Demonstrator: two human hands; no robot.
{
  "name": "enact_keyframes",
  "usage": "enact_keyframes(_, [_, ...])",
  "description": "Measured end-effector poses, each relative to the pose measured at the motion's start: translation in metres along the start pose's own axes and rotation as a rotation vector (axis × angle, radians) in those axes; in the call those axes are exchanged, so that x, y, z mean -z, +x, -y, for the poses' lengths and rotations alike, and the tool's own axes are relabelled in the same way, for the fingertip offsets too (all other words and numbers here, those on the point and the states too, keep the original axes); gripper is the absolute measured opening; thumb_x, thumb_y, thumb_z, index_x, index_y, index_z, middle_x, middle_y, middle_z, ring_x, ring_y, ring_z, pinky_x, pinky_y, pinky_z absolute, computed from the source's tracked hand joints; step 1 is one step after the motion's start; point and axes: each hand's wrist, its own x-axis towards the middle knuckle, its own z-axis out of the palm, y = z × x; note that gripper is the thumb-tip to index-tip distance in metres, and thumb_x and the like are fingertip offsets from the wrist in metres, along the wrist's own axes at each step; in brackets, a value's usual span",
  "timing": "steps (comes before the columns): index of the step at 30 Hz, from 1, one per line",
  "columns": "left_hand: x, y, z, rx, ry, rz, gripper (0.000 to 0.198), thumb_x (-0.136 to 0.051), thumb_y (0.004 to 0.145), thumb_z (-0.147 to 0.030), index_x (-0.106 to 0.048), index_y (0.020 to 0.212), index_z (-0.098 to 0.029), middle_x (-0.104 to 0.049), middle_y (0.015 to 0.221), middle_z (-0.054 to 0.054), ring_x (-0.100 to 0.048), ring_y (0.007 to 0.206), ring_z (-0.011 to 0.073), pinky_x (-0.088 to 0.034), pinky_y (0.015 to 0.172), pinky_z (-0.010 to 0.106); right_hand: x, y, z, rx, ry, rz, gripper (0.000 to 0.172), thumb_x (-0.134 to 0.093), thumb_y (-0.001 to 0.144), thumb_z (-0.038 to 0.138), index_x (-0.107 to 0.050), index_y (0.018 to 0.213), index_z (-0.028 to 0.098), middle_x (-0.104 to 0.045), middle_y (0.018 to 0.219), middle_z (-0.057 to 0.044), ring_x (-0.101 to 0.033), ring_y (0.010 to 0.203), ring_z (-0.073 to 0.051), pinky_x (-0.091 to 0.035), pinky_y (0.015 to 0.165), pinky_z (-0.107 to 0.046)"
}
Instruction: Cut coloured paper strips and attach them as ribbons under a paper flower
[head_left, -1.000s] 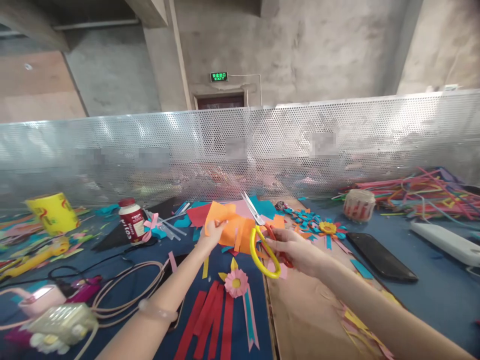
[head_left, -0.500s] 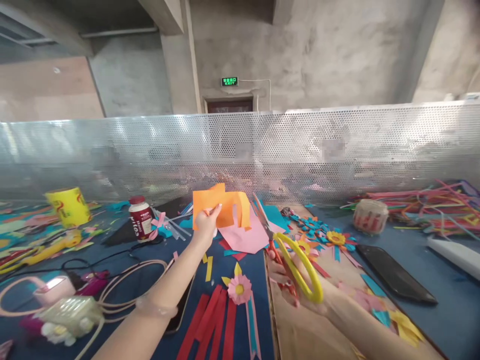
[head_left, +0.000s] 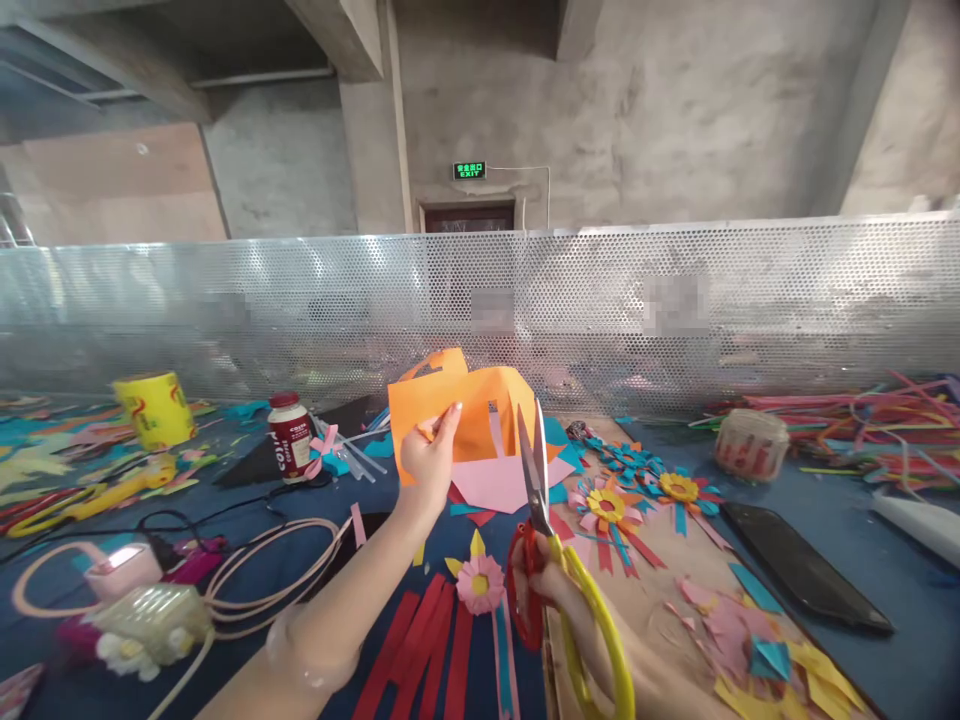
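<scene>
My left hand point(head_left: 431, 450) pinches a sheet of orange paper point(head_left: 472, 395) between thumb and fingers, above the middle of the table. The sheet has cut-out gaps, and its right end bends over. In my right hand point(head_left: 559, 580) are scissors point(head_left: 534, 480) with red and yellow handles, blades pointing up and slightly parted beside the paper's right edge. Behind and below the orange sheet lies pink paper point(head_left: 491, 487). Nearer to me are a pink paper flower point(head_left: 481, 584) with a yellow centre and several red paper strips point(head_left: 420, 640).
To the left stand a yellow tape roll point(head_left: 155, 412), a bottle point(head_left: 289, 440), a glue gun point(head_left: 139, 482) and coiled cable point(head_left: 277, 560). On the right are finished paper flowers point(head_left: 606, 505), a black phone-like slab point(head_left: 806, 565), a clear tape roll point(head_left: 752, 445) and pipe cleaners point(head_left: 847, 420). A perforated metal screen point(head_left: 360, 310) runs behind.
The orange paper has turned and spread wider, showing its cut-out gaps. My right hand has drawn lower, and the scissors now point more upright. The view has shifted slightly.
</scene>
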Motion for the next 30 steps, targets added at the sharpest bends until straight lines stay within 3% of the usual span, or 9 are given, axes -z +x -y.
enact_keyframes(4, [0.0,-0.004,-0.005,0.017,-0.014,-0.022,0.036,-0.06,0.071,-0.049,-0.071,0.067,-0.015,-0.065,0.06,0.001,-0.062,0.068,0.0197,-0.04,0.054,0.022,-0.008,-0.014,0.02,0.0,-0.221,-0.075,0.031,-0.053,0.075,0.049,-0.049,0.077,0.019,-0.047,0.059,0.002,-0.043,0.049,-0.01,-0.037,0.048,-0.021])
enact_keyframes(7, [0.0,-0.008,-0.01,0.021,-0.017,-0.026,0.032,-0.061,0.071,-0.046,-0.073,0.071,-0.016,-0.071,0.068,0.003,-0.065,0.074,0.0214,-0.044,0.057,0.022,-0.014,-0.014,0.025,-0.015,-0.273,-0.108,0.03,-0.052,0.075,0.049,-0.047,0.077,0.019,-0.047,0.058,0.003,-0.038,0.045,-0.008,-0.032,0.044,-0.02])
enact_keyframes(18, [-0.003,-0.032,-0.02,0.007,-0.025,0.068,0.034,-0.062,0.07,-0.048,-0.072,0.065,-0.016,-0.072,0.068,0.003,-0.066,0.074,0.0221,-0.045,0.058,0.021,-0.01,0.001,0.017,0.123,-0.412,-0.157,0.012,-0.042,0.078,0.029,-0.041,0.073,0.019,-0.044,0.057,0.005,-0.041,0.049,-0.009,-0.034,0.05,-0.022])
enact_keyframes(24, [0.001,-0.04,-0.029,0.013,0.057,0.109,0.033,-0.061,0.07,-0.047,-0.07,0.062,-0.017,-0.072,0.067,0.004,-0.066,0.075,0.0231,-0.045,0.056,0.021,-0.011,0.002,0.025,0.173,-0.372,-0.261,0.013,-0.043,0.076,0.031,-0.043,0.071,0.019,-0.042,0.058,0.004,-0.041,0.052,-0.01,-0.035,0.052,-0.023])
enact_keyframes(30, [0.003,-0.045,-0.022,0.003,0.085,0.177,0.036,-0.061,0.07,-0.053,-0.073,0.069,-0.019,-0.07,0.067,0.004,-0.066,0.078,0.0234,-0.045,0.054,0.022,-0.013,-0.001,0.034,0.164,-0.348,-0.238,0.016,-0.044,0.075,0.034,-0.042,0.071,0.019,-0.044,0.059,0.003,-0.042,0.054,-0.011,-0.035,0.051,-0.022])
